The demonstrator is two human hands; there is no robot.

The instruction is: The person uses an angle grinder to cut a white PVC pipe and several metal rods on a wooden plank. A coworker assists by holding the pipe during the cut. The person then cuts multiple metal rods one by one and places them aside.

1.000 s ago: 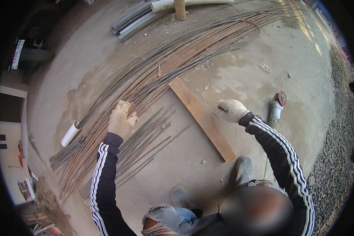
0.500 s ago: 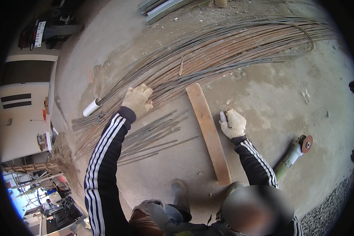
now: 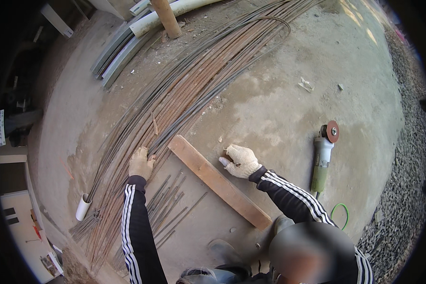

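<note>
Concrete floor (image 3: 270,109): overlapping steel rods (image 3: 187,94), left hand (image 3: 140,164) on them, right hand (image 3: 242,162) half-curled, both grips unclear; tugging one could snag neighbours.

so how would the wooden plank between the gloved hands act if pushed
The wooden plank looks thick, so it is probably stiff. Lying flat on the concrete floor, it would likely slide rather than roll. Its far end lies near the steel rods, so might catch there.

To our left, the rebar bundle (image 3: 189,90) lies on the floor (image 3: 279,142), rods (image 3: 168,209) just right of its near end; we have the plank (image 3: 219,181) between those and the angle grinder (image 3: 322,156), gravel (image 3: 393,199) far right.
</note>
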